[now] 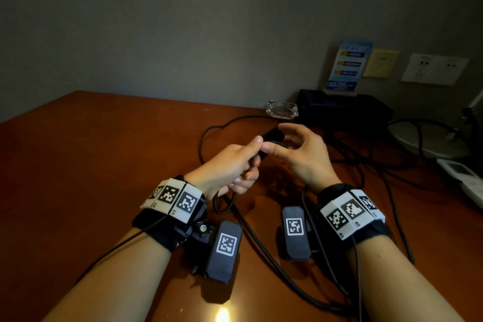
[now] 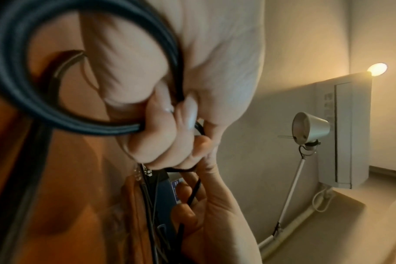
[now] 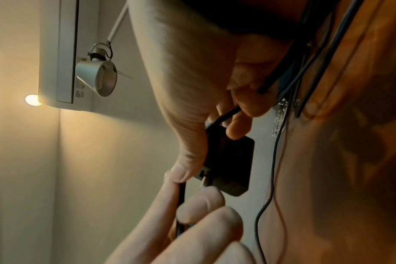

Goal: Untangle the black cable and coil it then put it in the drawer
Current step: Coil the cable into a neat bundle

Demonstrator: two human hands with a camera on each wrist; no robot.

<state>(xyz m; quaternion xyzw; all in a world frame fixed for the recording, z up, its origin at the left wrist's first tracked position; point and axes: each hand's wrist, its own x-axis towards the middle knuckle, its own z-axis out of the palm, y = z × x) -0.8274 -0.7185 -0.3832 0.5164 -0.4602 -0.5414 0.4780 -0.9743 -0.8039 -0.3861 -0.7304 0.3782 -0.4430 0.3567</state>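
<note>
Mid-coil, judging by the loops. Left hand (image 1: 230, 165) fisted round a small loop of the black cable (image 1: 222, 201), thumb on top to pin the turns so the coil cannot spring open; loop hanging below the fist, clear of the desk (image 1: 104, 151). Right hand (image 1: 300, 151) at the left's 2 o'clock, thumb and fingers pinching the black adapter block (image 1: 273, 136) at the cable's end, seemingly to feed it toward the coil. Rest of the cable not yet gathered: one slack arc on the desk toward 11 o'clock, another run trailing back to 5 o'clock between the forearms. More dark wires heaped at 3 o'clock near the lamp base (image 1: 418, 138); which belong to this cable, impossible to tell. Glass ashtray (image 1: 282, 110) at 12 o'clock. No drawer in view.
</note>
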